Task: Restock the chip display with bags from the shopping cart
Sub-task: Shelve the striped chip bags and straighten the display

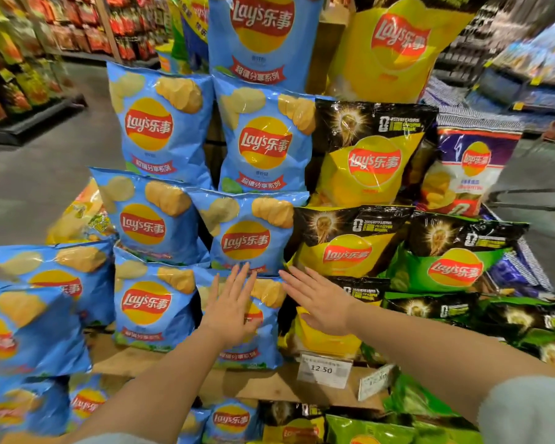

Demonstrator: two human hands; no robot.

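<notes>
A tiered chip display fills the view, with blue bags on the left and black-and-yellow and green bags on the right. My left hand [233,307] lies flat with straight fingers on a blue chip bag [263,341] standing on the wooden shelf [263,384]. My right hand [318,301] is flat too, its fingers spread over the edge of a black-and-yellow bag [327,338] beside the blue one. Neither hand grips anything. The shopping cart is out of view.
Price tags [323,369] hang on the shelf front. More blue bags [148,307] stand to the left, green bags [452,267] to the right, other bags below the shelf [229,419]. Store aisles with stocked racks [16,59] run on both sides.
</notes>
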